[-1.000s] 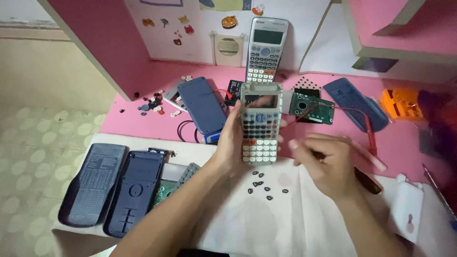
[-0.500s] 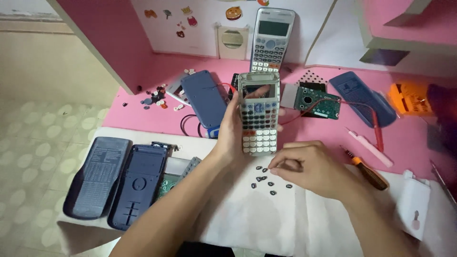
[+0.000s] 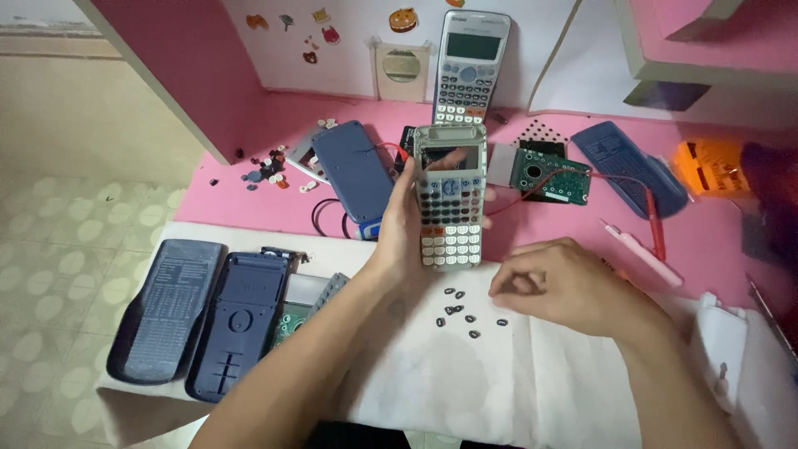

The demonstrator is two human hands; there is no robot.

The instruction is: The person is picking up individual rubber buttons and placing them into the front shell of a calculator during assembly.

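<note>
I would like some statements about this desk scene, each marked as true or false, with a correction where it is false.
1. The left hand holds a calculator front panel upright above the white cloth. True.
2. The right hand holds a screwdriver. False: its fingers are curled over the cloth next to the small dark keys, and no tool shows in it.
3. A whole calculator leans against the white back wall. True.
4. The green circuit board lies on the white cloth. False: it lies on the pink desk.
5. Two dark blue covers lie at the left edge of the cloth. True.
</note>
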